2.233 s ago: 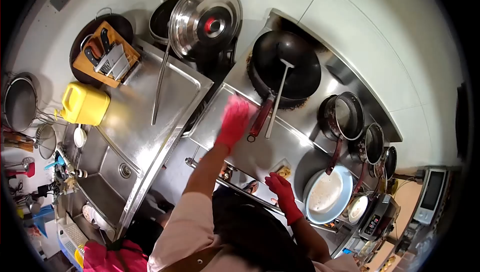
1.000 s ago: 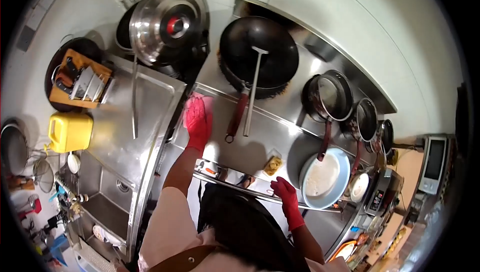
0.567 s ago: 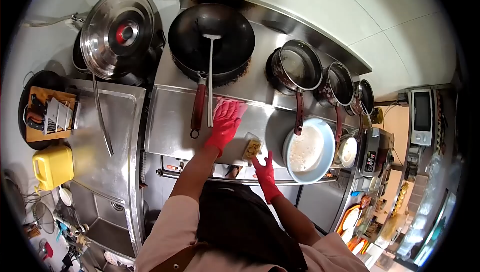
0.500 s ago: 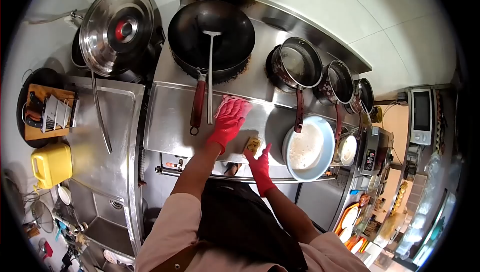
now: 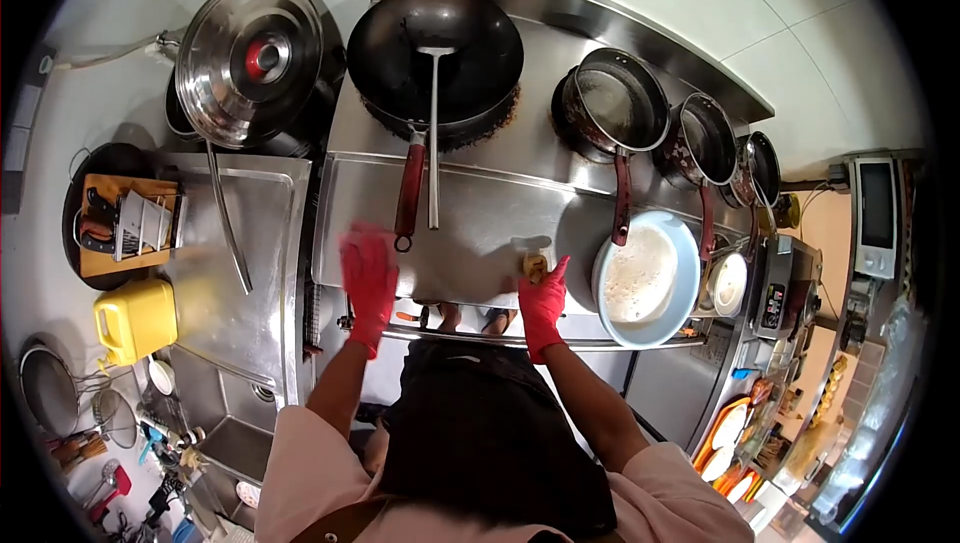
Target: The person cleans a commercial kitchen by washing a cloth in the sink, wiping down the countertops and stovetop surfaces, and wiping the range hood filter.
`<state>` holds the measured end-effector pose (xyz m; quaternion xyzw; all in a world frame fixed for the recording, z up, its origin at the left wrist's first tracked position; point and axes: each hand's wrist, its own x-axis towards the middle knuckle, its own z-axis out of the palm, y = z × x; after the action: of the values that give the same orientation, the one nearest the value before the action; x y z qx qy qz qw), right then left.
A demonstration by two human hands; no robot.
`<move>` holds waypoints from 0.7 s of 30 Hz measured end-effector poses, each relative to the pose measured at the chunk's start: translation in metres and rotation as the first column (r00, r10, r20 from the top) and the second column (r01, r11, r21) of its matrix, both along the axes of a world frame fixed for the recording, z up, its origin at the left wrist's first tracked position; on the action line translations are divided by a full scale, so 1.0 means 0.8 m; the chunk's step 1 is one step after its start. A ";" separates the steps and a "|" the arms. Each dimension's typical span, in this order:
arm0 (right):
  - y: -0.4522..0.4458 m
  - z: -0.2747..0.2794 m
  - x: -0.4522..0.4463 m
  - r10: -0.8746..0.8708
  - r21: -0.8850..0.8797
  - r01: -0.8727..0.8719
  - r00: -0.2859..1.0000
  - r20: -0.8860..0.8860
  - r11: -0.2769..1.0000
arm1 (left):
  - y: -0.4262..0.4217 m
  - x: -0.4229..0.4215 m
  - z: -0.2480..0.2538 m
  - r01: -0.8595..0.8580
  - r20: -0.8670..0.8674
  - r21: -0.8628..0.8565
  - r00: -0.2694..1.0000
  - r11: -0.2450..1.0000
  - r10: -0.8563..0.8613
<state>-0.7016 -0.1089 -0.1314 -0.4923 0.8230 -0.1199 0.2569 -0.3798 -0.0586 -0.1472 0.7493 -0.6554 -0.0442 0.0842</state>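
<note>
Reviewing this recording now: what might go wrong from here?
The red wok handle juts over the counter close to the left hand; a sideways sweep could knock it and shift the wok.
The blue basin of pale liquid stands near the front edge; a bump from the right hand might spill it.
The small container at that hand could tip.

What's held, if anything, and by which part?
Right hand is at the near end of the small container; whether it grips can't be told. Left hand: too blurred to tell.
</note>
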 end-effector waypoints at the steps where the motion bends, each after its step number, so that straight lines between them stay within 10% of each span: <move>1: 0.002 -0.003 -0.008 -0.005 -0.049 0.008 0.999 0.048 0.999 | 0.000 -0.032 -0.002 0.001 0.104 -0.005 0.995 1.000 0.000; 2: 0.005 -0.010 -0.017 -0.011 -0.098 0.020 0.996 0.093 0.995 | -0.026 -0.072 0.014 -0.027 -0.019 0.261 0.999 0.965 0.033; 5: 0.004 0.019 -0.025 -0.050 -0.155 0.100 0.955 0.293 0.983 | -0.003 -0.173 0.027 0.330 -0.093 -0.180 0.932 0.927 -0.350; 6: 0.000 0.042 -0.020 -0.056 -0.169 0.120 0.938 0.341 0.978 | -0.011 -0.213 0.029 0.316 -0.356 -0.108 0.873 0.942 -0.334; 8: 0.003 0.059 -0.016 0.027 -0.305 0.080 0.944 0.330 0.949 | -0.021 -0.278 -0.014 0.455 -0.244 -0.376 0.792 0.807 -0.560; 13: 0.003 0.126 0.009 0.119 -0.346 0.053 0.880 0.459 0.937 | -0.055 -0.296 -0.034 0.538 -0.269 -0.393 0.709 0.746 -0.652; 17: 0.007 0.143 0.012 0.154 -0.325 0.019 0.852 0.500 0.946 | -0.077 -0.174 -0.014 0.297 -0.256 -0.302 0.890 0.906 -0.377; 21: 0.031 0.136 0.004 0.169 -0.275 -0.009 0.806 0.567 0.961 | -0.147 -0.001 -0.032 -0.313 -0.044 -0.230 0.949 0.922 0.311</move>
<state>-0.6980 -0.0839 -0.0223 -0.4990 0.6567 -0.3596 0.4363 -0.3805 -0.1761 -0.1727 0.8288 -0.5280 0.0449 0.1797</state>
